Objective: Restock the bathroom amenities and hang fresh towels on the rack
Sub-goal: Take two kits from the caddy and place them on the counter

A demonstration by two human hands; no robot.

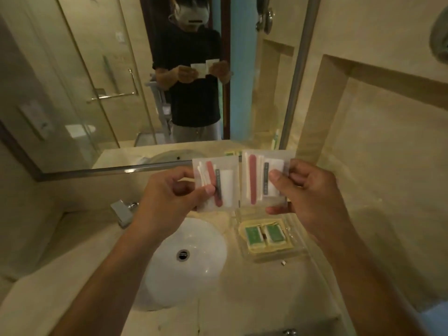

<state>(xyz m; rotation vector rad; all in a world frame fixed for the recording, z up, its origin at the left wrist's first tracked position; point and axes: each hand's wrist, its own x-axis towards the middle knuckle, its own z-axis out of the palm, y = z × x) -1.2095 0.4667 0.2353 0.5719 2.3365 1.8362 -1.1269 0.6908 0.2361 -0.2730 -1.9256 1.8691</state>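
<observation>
Fingers and thumb of your left hand pinch one clear vanity packet (cotton swabs and a pink file inside). Your right hand pinches a second packet just beside it at 3 o'clock. The amenity tray sits at 6 o'clock below, the sink at 7.

Mostly beige and white, with pops of pink and green

The see-through left sachet and right sachet each show a salmon-pink file, white swabs and a grey label strip. The clear tray has two packets, cream-yellow with green labels. Sink is plain white, counter beige with faint veining, tap shiny silver.
</observation>
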